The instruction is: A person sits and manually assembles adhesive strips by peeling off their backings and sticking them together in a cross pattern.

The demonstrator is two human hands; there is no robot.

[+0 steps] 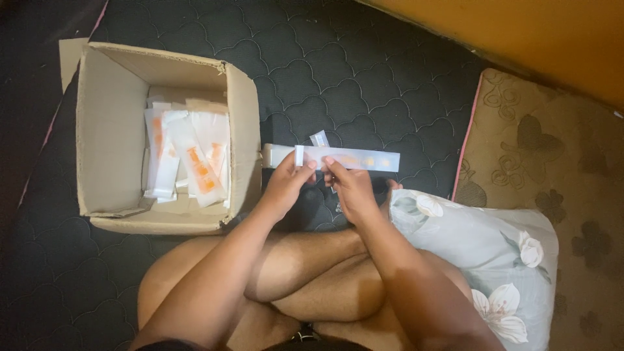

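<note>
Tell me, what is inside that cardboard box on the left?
The cardboard box holds a loose pile of long white packets, some with orange marks, lying against its right side. Whatever lies beneath the pile is covered, and the packets' contents cannot be seen.

1. Both arms are bare all the way up, no sleeves, no watch or bracelets on either wrist.
2. The left hand (286, 184) and right hand (351, 188) have no gloves or rings showing.
3. Legs are bare too.
</note>
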